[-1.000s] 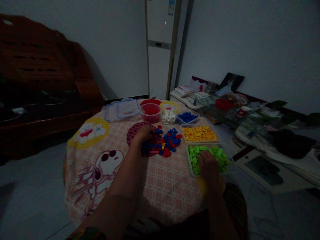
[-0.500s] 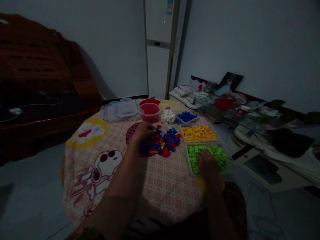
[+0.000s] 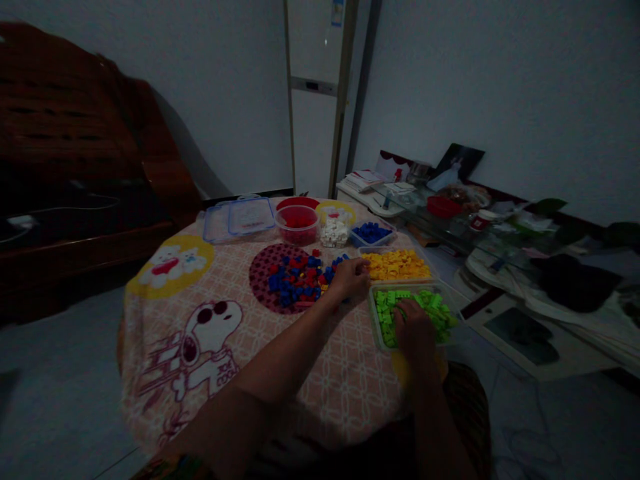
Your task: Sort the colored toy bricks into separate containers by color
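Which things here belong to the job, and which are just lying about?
Likely the job:
yellow bricks, by the left hand
green bricks, under the right hand
mixed bricks on the round mat
blue bricks; white bricks

Likely just lying about:
wooden bench; tilted picture

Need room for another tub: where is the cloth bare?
Bare: the cloth between left forearm and green bricks; also left of the mat, nearer than the lids. Crowded: the right side, with those, yellow bricks and blue bricks.

Lime-green bricks (image 3: 386, 323), yellow bricks (image 3: 397, 265), pink tablecloth (image 3: 327, 377) (white lattice pattern)
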Tool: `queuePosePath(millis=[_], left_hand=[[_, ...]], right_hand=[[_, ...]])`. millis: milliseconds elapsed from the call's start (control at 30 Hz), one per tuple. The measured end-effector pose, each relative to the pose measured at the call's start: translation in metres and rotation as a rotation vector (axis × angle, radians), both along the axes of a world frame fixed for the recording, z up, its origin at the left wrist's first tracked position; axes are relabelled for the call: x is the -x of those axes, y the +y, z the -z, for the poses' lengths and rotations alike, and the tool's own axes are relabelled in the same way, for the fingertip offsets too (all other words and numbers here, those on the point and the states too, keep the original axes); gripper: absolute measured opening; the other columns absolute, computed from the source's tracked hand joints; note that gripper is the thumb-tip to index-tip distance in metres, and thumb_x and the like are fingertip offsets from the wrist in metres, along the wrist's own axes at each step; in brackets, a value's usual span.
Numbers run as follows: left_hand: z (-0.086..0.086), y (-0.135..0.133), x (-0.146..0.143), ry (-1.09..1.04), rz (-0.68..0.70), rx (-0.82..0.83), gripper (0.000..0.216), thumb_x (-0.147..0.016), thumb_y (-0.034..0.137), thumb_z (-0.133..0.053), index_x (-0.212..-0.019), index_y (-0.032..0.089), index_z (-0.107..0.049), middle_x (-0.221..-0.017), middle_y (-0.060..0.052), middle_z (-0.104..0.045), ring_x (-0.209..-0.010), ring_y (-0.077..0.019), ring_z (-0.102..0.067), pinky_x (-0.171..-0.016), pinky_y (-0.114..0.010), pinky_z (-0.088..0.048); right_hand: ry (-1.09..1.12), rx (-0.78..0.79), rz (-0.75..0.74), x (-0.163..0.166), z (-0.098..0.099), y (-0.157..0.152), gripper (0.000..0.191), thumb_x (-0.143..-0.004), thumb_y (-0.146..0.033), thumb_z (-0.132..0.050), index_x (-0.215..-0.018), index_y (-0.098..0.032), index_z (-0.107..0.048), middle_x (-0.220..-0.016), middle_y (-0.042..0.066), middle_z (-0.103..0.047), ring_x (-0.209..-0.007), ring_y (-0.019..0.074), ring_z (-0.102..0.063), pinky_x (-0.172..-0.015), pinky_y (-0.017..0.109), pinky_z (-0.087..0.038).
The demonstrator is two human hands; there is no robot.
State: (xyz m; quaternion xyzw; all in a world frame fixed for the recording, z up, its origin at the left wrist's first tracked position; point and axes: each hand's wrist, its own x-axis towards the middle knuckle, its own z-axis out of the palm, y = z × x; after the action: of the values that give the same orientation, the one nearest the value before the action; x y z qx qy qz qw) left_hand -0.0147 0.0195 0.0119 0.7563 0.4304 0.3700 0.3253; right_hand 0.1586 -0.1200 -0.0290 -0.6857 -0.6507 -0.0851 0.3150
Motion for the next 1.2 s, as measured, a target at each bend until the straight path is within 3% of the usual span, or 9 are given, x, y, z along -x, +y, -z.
queuePosePath(millis=[100,200,400,567,800,1033,1200], left_hand=[[0.0,0.003,0.002,-0.052,0.009,-0.001,0.046,-0.074,0.007,-0.062,-0.118,0.015,-0.071,-0.1,-0.007,-0.076,-0.087,-0.0175,-0.07,-0.082,-0.027,-0.054],[-0.011,0.013,0.023,-0.041,-0.015,-0.018,0.038,-0.077,0.011,-0.062,-0.113,0.014,-0.073,-0.098,-0.008,-0.076,-0.087,-0.018,-0.07,-0.081,-0.027,-0.054],[-0.037,0.032,0.101,0.284,-0.152,-0.066,0.024,-0.076,0.017,-0.061,-0.093,0.014,-0.079,-0.084,-0.005,-0.077,-0.079,-0.0189,-0.068,-0.078,-0.026,-0.051],[-0.033,0.042,0.145,0.506,-0.177,0.003,0.019,-0.068,0.015,-0.065,-0.08,0.015,-0.079,-0.077,-0.004,-0.076,-0.073,-0.0193,-0.067,-0.069,-0.024,-0.047],[-0.014,0.047,0.151,0.619,-0.095,0.211,0.014,-0.061,0.014,-0.072,-0.073,0.018,-0.079,-0.075,-0.006,-0.076,-0.071,-0.0207,-0.068,-0.066,-0.024,-0.046],[-0.004,0.048,0.146,0.654,-0.162,0.131,0.011,-0.06,0.015,-0.071,-0.068,0.019,-0.075,-0.061,-0.004,-0.071,-0.061,-0.0161,-0.064,-0.057,-0.02,-0.042],[-0.009,0.047,0.144,0.66,-0.191,0.117,0.009,-0.066,0.018,-0.068,-0.068,0.02,-0.076,-0.065,-0.004,-0.073,-0.062,-0.016,-0.064,-0.056,-0.021,-0.04]], right_hand=[[0.0,0.0,0.003,0.0,0.0,0.001,0.028,-0.094,-0.022,-0.044,-0.099,-0.013,-0.07,-0.11,0.017,-0.07,-0.104,0.0265,-0.062,-0.093,0.041,-0.048],[-0.004,-0.005,0.004,-0.001,0.001,0.001,0.027,-0.094,-0.022,-0.045,-0.099,-0.012,-0.07,-0.111,0.017,-0.07,-0.105,0.0267,-0.062,-0.095,0.04,-0.048],[-0.007,-0.018,0.008,0.0,0.002,0.0,0.026,-0.094,-0.022,-0.045,-0.099,-0.013,-0.07,-0.111,0.017,-0.07,-0.104,0.0264,-0.063,-0.094,0.04,-0.049],[0.008,-0.018,0.003,0.0,0.002,-0.001,0.027,-0.094,-0.024,-0.045,-0.1,-0.014,-0.07,-0.11,0.016,-0.07,-0.104,0.0264,-0.063,-0.093,0.041,-0.05],[0.033,-0.018,-0.004,0.0,0.001,0.0,0.029,-0.094,-0.025,-0.044,-0.101,-0.015,-0.07,-0.109,0.016,-0.07,-0.103,0.0264,-0.062,-0.093,0.042,-0.049],[0.032,-0.026,-0.013,0.0,0.001,0.0,0.026,-0.093,-0.023,-0.046,-0.099,-0.016,-0.07,-0.108,0.014,-0.07,-0.102,0.0253,-0.062,-0.094,0.041,-0.049],[0.039,-0.015,-0.002,0.0,0.0,0.001,0.027,-0.092,-0.024,-0.045,-0.098,-0.015,-0.07,-0.107,0.015,-0.07,-0.101,0.0257,-0.063,-0.092,0.041,-0.049]])
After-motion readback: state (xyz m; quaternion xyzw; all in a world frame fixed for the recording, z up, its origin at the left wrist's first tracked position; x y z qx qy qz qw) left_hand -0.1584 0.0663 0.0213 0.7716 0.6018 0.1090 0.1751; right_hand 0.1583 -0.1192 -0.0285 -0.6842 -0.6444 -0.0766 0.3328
